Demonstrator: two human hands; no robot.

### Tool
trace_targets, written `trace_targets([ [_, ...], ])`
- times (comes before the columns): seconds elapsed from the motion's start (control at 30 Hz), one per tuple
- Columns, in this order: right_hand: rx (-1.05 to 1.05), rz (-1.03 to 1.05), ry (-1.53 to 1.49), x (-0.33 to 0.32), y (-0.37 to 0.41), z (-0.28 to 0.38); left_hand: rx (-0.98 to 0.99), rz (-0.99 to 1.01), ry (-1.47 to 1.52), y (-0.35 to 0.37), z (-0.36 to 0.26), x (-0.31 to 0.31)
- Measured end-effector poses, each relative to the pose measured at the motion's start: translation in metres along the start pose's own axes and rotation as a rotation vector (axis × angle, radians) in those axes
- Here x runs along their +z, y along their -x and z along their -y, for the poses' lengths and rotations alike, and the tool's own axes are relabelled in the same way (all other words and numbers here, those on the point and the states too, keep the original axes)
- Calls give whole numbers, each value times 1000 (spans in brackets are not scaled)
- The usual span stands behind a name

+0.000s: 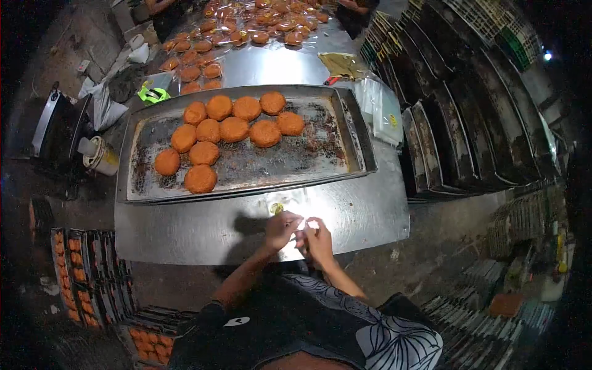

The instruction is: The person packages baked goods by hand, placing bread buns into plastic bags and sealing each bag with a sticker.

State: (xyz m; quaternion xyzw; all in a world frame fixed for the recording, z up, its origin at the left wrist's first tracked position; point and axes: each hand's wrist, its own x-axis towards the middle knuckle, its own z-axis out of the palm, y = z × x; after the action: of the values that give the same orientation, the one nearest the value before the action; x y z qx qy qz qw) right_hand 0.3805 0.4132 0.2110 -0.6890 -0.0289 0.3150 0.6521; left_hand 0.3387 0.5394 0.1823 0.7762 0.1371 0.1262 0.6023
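Currently, strong glare is washing out the spot where the left hand point(282, 228) and the right hand point(319, 239) are meeting, so it cannot be told whether either is gripping. Both hands are curling narrow, fingertips close together, at the near edge of the steel table point(370, 216). A clear wrapper point(279, 207) with a yellow mark is lying just beyond the fingertips; its outline is hard to make out. Behind it, a worn baking tray point(320, 157) is carrying twelve round orange cakes point(234, 129) on its left half. Wrapped cakes point(246, 28) are covering the far end, where two other people are being cut off by the frame. Stacked dark trays point(462, 123) are standing at the right; crates of packed cakes point(80, 271) are sitting on the dim floor at the left.
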Motion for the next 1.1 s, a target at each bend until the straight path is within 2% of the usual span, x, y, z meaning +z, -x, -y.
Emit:
trace_targets([
  [0.03,-136,-17,132,8,-2,17,5,-14,10,-2,-11,-6],
  [0.07,-271,-31,263,16,-4,26,-127,19,202,-1,-19,-12],
  [0.1,-274,-20,274,21,-9,23,-259,55,395,-2,-21,-18],
  [0.13,-338,63,420,26,-15,19,-258,43,402,-3,-13,-24],
  [0.17,-397,144,561,33,-19,15,-156,-129,299,-5,-3,-30],
  [0.2,-395,148,565,40,-21,10,-54,-295,193,-8,6,-37],
  [0.27,-53,266,347,57,-19,17,-83,-290,108,-6,-24,-64],
  [0.3,96,323,195,67,-19,42,-38,-254,76,-5,-41,-78],
  [0.33,33,269,150,76,-27,51,3,-215,43,-3,-47,-86],
  [0.37,-101,211,151,89,-26,64,-81,-236,212,-4,-39,-88],
  [0.4,-238,152,148,100,-24,73,-86,-242,213,-4,-31,-94],
  [0.43,-416,168,351,105,-24,73,-52,-199,289,-3,-28,-102],
  [0.47,-408,172,355,107,-29,59,-17,-156,368,-2,-24,-108],
  [0.5,-452,212,501,106,-39,36,-22,-160,377,0,-20,-113],
  [0.57,-510,244,830,117,-31,42,-7,-295,188,2,-11,-122],
  [0.6,-85,349,637,123,-26,49,4,-361,87,1,-8,-127],
  [0.67,-23,473,667,135,-38,60,66,-449,10,3,-24,-134],
  [0.73,377,230,-592,156,-60,82,188,-330,45,8,-37,-138],
  [0.77,81,337,-247,153,-82,74,247,-309,42,9,-38,-140],
  [0.8,-154,328,-450,183,-77,84,240,-302,43,3,-36,-142],
  [0.87,27,495,-967,214,-67,90,49,-918,737,-15,-23,-147],
  [0.93,237,793,-1054,236,-60,59,-20,-563,1701,-4,20,-183],
  [0.97,451,731,-773,245,-64,37,-9,-448,2075,1,44,-198],
  [1.0,113,679,-165,242,-102,-8,-10,-460,2057,5,60,-222],
  [1.03,-223,572,429,239,-141,-38,-48,-632,1744,9,73,-247],
  [1.07,-263,425,508,252,-132,36,-87,-777,1421,12,81,-262],
  [1.1,-412,89,729,271,-145,62,-101,-786,1401,16,71,-273],
])
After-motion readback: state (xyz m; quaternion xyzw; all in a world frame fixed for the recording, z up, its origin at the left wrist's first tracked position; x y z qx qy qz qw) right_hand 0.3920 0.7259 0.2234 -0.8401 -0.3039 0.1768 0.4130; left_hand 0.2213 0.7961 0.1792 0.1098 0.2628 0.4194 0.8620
